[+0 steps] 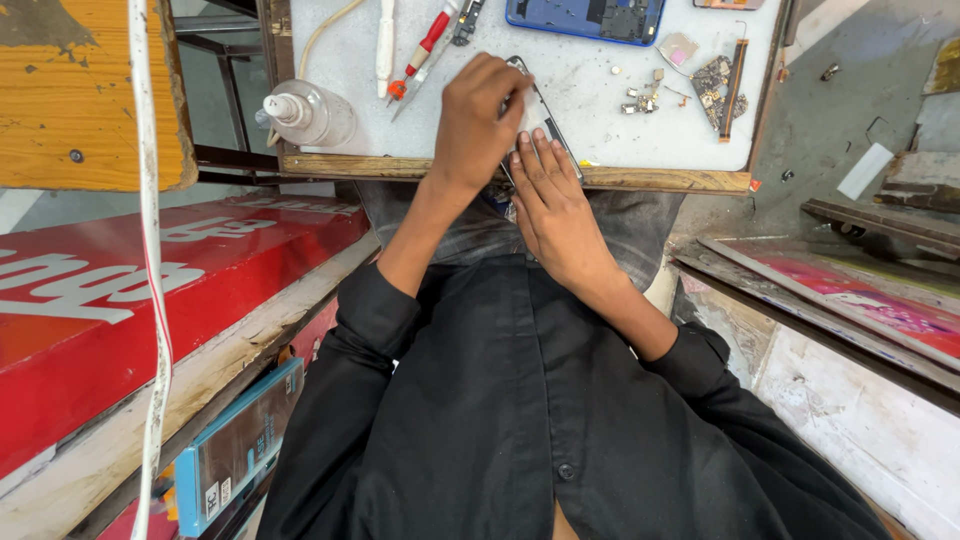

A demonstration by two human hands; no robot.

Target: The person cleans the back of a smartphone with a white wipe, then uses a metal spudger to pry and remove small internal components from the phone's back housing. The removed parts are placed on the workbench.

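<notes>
A slim phone part [540, 120], dark-framed with a pale face, lies at the near edge of the white work board [600, 90]. My left hand [478, 120] is curled over its upper end, fingers pressing on it. My right hand [552, 200] lies flat along its lower end, fingertips on the surface. Both forearms come out of black sleeves. Most of the part is hidden under my hands.
On the board lie a red-handled screwdriver [425, 48], a white tool [385, 45], a clear squeeze bottle [308, 113], a blue opened phone [588, 18] and small loose parts [715, 85]. A red signboard [150, 290] sits left, a blue packet [235, 450] below it.
</notes>
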